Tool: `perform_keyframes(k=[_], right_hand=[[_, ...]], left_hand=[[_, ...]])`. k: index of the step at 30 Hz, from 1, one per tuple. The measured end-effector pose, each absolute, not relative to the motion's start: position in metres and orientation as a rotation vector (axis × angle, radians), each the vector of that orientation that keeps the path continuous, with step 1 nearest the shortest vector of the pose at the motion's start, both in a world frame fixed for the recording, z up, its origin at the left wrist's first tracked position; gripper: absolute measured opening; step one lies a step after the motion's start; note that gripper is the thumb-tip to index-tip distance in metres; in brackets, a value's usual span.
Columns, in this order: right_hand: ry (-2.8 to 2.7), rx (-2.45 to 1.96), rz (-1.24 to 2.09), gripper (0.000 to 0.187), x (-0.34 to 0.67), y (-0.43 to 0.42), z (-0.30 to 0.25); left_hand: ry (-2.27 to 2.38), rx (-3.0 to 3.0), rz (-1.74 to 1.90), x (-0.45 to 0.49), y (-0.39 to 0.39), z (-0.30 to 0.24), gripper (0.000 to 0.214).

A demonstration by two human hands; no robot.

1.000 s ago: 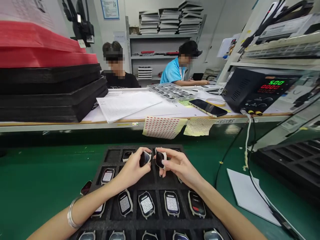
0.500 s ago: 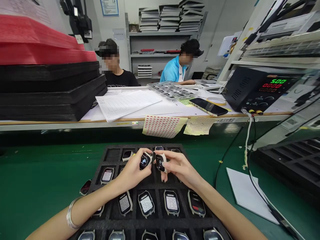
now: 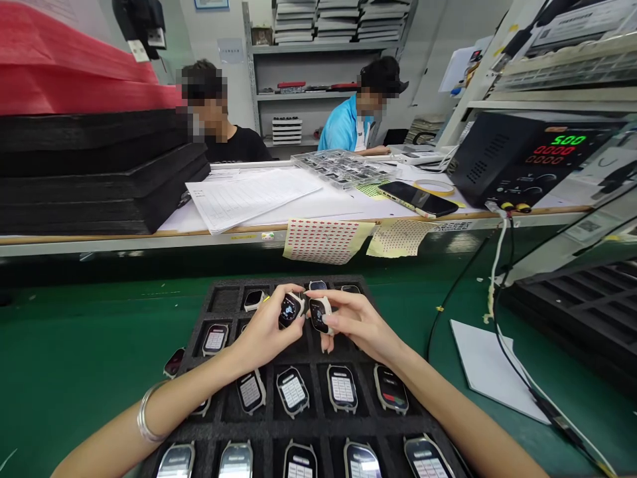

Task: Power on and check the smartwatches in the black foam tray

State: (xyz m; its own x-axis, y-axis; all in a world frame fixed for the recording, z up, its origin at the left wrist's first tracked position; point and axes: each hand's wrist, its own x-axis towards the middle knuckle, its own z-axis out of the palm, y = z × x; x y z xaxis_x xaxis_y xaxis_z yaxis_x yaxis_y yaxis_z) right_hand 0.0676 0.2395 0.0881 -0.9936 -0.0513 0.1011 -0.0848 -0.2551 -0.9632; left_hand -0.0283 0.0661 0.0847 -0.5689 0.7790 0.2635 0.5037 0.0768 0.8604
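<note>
My left hand (image 3: 271, 325) is closed around a smartwatch body (image 3: 290, 310) with a lit dial and no strap. Close beside it, my right hand (image 3: 355, 322) pinches a second strapless smartwatch (image 3: 319, 315), thumb against its dark screen. Both watches are held above a black foam tray (image 3: 318, 425), a small gap between them. More watch bodies lie face up in the tray's compartments, such as a watch with a white list on screen (image 3: 292, 390) and a watch showing red and green (image 3: 391, 388). My hands and forearms cover some compartments.
Another watch (image 3: 174, 362) lies left of the tray on the green mat. A power supply (image 3: 527, 162), a phone (image 3: 418, 199) and papers (image 3: 249, 196) stand on the raised shelf. Stacked black trays (image 3: 94, 176) rise at left. White sheets (image 3: 497, 372) and cables lie at right. Two people sit beyond.
The camera view has tilted down slightly, so the shelf and background sit higher and more of the near watches shows. Both hands keep their watches in nearly the same pose.
</note>
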Motion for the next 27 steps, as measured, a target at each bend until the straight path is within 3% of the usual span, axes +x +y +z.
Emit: perform_keyframes(k=[27], right_hand=[[-1.935, 0.149, 2.399, 0.047, 0.0692, 0.2385, 0.0885]], left_hand=[[2.141, 1.324, 1.416, -0.0297, 0.062, 0.0849, 0.033]])
